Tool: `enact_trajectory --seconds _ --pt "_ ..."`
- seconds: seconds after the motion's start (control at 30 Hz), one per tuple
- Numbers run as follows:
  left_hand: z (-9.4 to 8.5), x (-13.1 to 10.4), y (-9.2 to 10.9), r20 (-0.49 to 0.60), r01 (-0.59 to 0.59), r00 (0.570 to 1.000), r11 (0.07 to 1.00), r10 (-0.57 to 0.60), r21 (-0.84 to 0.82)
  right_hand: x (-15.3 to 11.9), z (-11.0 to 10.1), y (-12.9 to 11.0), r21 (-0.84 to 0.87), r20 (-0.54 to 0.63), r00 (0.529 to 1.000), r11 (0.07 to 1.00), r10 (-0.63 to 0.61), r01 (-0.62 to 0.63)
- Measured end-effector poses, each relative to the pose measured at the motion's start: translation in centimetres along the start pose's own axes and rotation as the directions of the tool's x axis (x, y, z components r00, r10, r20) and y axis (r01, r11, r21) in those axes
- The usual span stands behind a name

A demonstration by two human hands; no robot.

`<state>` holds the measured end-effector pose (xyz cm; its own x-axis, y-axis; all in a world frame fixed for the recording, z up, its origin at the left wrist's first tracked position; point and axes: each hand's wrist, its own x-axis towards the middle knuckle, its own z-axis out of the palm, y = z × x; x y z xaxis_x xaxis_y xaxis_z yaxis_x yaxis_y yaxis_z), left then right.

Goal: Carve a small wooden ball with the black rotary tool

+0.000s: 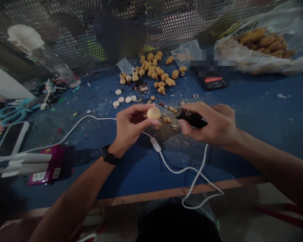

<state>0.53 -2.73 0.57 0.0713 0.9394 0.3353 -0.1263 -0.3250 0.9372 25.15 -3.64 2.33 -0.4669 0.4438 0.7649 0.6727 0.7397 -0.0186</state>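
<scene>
Between the thumb and fingers of my left hand [130, 125] is a small round pale gourd piece [154, 113]. My right hand [213, 123] is wrapped round a black rotary tool [192, 118] with a brass-coloured collet. The tool's dark reddish tip [162, 104] points left, close to the upper right of the gourd piece; whether they touch I cannot tell. Shavings and a broken gourd bit [167, 120] lie on the blue table [131, 181] between my hands. Beyond them is a pile of small tan gourds [151, 69], with several white discs [128, 99] to its left.
A white cable with an inline switch [155, 144] loops over the table's front edge. Blue scissors [13, 112], a phone [12, 139] and a magenta box [52, 166] are at left. A bag of gourds [265, 42] and a black device [213, 82] stand back right, before a perforated panel [111, 23].
</scene>
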Motion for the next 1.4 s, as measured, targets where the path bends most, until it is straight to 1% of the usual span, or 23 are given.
enact_trajectory --seconds 0.1,0.23,0.37,0.47,0.57,0.67,0.8,0.93,1.0,1.13,1.27,1.4 --pt "-0.03 -0.02 -0.04 0.005 0.004 1.000 1.000 -0.004 0.009 -0.15 0.05 0.05 -0.001 0.024 1.000 1.000 0.015 -0.015" --pt "0.05 0.00 -0.01 0.022 -0.003 1.000 1.000 0.003 0.023 -0.56 0.40 0.09 -0.001 0.012 1.000 1.000 0.001 -0.001" --pt "0.16 0.08 0.12 -0.008 0.017 1.000 0.999 -0.017 0.040 -0.63 0.56 -0.02 0.005 0.006 1.000 1.000 -0.016 0.016" --pt "0.28 0.17 0.30 -0.023 0.021 1.000 0.999 -0.021 0.028 -0.41 0.46 -0.14 0.013 -0.024 0.999 0.999 -0.036 0.036" --pt "0.38 0.19 0.43 -0.011 0.000 1.000 1.000 0.000 -0.004 -0.16 0.27 -0.16 0.005 -0.032 0.999 0.999 -0.036 0.037" --pt "0.34 0.15 0.39 -0.001 -0.002 1.000 1.000 0.002 0.003 -0.07 0.21 -0.11 -0.006 -0.019 0.999 1.000 -0.026 0.026" --pt "0.14 0.10 0.18 0.006 -0.016 1.000 1.000 0.016 -0.009 -0.16 0.39 -0.09 0.007 -0.023 0.999 0.999 -0.046 0.046" --pt "-0.03 0.03 0.06 0.029 0.009 1.000 1.000 -0.008 -0.015 -0.20 0.40 -0.09 0.026 -0.026 0.998 0.998 -0.064 0.064" --pt "-0.13 0.00 0.02 0.032 0.011 0.999 1.000 -0.011 -0.003 -0.16 0.27 -0.07 0.022 -0.018 0.999 0.999 -0.046 0.046" --pt "-0.34 0.00 -0.05 0.052 -0.023 0.998 1.000 0.023 0.000 -0.03 0.04 -0.06 -0.005 0.007 1.000 1.000 0.006 -0.006" --pt "-0.32 0.01 0.06 0.037 -0.029 0.999 1.000 0.029 0.006 0.02 0.07 -0.05 -0.003 -0.014 1.000 1.000 -0.012 0.012" --pt "-0.17 -0.01 0.28 0.033 0.007 0.999 1.000 -0.007 0.016 -0.03 0.17 -0.04 0.006 -0.008 1.000 1.000 0.000 0.000"
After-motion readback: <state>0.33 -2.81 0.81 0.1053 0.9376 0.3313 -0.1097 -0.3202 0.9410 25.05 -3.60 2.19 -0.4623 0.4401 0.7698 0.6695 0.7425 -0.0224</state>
